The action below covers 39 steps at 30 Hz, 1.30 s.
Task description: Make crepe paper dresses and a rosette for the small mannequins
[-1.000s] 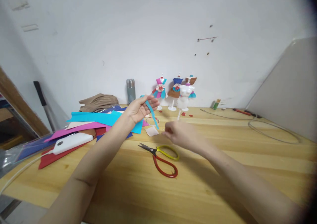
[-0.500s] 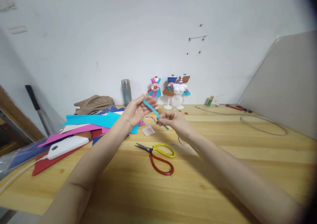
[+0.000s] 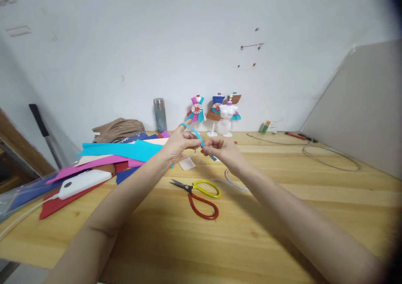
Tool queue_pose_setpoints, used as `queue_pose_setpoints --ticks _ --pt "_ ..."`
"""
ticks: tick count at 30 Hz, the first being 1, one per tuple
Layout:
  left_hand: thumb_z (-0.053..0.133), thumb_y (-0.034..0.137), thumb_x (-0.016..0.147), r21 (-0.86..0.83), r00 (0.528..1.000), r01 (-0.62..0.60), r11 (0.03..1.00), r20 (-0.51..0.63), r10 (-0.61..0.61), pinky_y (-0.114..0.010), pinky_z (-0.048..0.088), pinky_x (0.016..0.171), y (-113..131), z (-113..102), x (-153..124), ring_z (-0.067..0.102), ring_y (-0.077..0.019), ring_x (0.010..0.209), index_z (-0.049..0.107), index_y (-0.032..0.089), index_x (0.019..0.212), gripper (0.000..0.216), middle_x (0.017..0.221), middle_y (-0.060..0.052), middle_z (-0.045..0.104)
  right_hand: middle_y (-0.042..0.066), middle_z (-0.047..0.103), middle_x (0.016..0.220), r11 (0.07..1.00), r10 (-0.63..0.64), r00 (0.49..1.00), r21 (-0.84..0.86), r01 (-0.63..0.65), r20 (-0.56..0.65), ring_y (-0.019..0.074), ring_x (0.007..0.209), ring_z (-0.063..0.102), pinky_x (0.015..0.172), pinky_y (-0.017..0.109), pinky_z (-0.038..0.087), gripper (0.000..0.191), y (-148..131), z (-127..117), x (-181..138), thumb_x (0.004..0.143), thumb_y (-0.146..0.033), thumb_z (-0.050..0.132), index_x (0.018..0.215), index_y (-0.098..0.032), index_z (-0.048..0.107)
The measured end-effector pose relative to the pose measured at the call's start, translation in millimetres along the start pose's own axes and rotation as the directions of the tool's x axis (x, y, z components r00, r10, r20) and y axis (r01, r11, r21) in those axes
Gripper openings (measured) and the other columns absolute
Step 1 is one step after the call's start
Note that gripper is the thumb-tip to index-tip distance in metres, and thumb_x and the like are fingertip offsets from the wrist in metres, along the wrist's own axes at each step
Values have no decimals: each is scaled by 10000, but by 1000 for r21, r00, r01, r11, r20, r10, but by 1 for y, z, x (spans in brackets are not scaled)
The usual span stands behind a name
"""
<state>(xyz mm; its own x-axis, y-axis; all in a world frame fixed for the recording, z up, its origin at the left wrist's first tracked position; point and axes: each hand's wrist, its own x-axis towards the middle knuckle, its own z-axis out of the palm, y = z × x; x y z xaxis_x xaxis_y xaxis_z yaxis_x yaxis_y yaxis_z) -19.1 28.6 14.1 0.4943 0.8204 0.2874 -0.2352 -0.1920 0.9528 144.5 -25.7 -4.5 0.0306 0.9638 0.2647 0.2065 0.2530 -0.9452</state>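
Observation:
A narrow light-blue strip [image 3: 194,131], of cloth or paper, runs between my two hands above the table. My left hand [image 3: 180,143] has its fingers bent around the strip, which arches over the thumb side. Close beside it, my right hand [image 3: 220,149] pinches the strip's lower part between thumb and fingertips. Below the hands lie scissors [image 3: 188,188] with one yellow and one red handle, blades pointing left. A small pale pink square [image 3: 187,163] rests just under my left hand. Behind the hands stands a bare white mini dress form [image 3: 225,118].
Several dressed mini dress forms [image 3: 197,109] stand against the wall, beside a flask [image 3: 160,115]. At left, coloured sheets [image 3: 122,151] are piled near a white power bank [image 3: 84,184]. A white roll [image 3: 234,180] lies by my right wrist. A grey cable [image 3: 329,166] curls at right.
My left hand has gone from open-palmed to fingers closing on the strip. The strip is now bent into an arch, and the right hand still pinches it.

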Motion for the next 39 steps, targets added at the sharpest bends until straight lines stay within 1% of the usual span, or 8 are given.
queue_pose_setpoints --ticks 4,7,10,13,23,31,35,39 --pt "861 195 584 -29 1000 -17 999 -22 16 -248 476 653 6 -1 0 606 -109 563 366 95 1450 1003 578 91 596 28 672 677 1000 -15 1000 -22 15 13 149 644 605 655 287 460 337 1 -4 0 696 -513 694 675 -193 590" --pt "855 179 585 -58 997 -42 997 -60 38 -255 490 680 11 -4 1 613 -99 566 415 122 1403 931 594 92 599 24 645 632 986 56 973 -168 -18 225 155 607 603 609 285 459 341 1 -8 -3 746 -509 656 661 -191 568" --pt "851 171 590 -79 995 -55 995 -92 48 -264 504 702 15 -9 2 638 -106 595 440 138 1379 890 609 90 604 -6 612 603 884 219 800 -460 80 559 140 569 556 552 263 391 227 0 -4 -13 738 -384 683 675 -190 583" --pt "829 145 614 -100 991 -62 993 -127 49 -267 517 699 20 -13 3 651 -111 609 399 131 1427 920 623 89 612 -11 641 718 682 384 675 -687 252 630 161 635 574 536 261 338 221 0 12 -27 656 -274 760 808 -214 611" --pt "790 80 680 -133 980 -106 985 -183 80 -250 552 686 34 -23 3 676 -110 614 384 172 1462 886 648 90 603 100 696 1002 446 392 765 -833 327 510 286 898 674 591 295 319 360 12 31 -37 667 -211 714 1002 -215 583" --pt "763 58 691 -143 965 -143 979 -241 106 -229 555 657 41 -35 5 671 -103 596 369 151 1464 873 664 77 625 40 647 854 668 308 808 -719 192 502 174 730 582 614 269 371 342 16 17 -25 820 -245 591 1159 -221 551" --pt "809 93 667 -154 959 -159 975 -258 115 -236 553 657 46 -40 3 664 -103 605 387 149 1445 887 674 77 610 -40 486 687 870 211 869 -491 42 447 145 606 467 566 273 360 420 18 -7 -5 802 -415 644 1148 -214 518" --pt "840 131 630 -169 965 -164 972 -230 123 -242 548 642 50 -45 2 662 -111 609 400 126 1425 909 676 69 615 39 573 864 992 67 913 -126 -17 402 217 808 586 720 350 452 636 21 -30 7 755 -682 660 1181 -232 517"
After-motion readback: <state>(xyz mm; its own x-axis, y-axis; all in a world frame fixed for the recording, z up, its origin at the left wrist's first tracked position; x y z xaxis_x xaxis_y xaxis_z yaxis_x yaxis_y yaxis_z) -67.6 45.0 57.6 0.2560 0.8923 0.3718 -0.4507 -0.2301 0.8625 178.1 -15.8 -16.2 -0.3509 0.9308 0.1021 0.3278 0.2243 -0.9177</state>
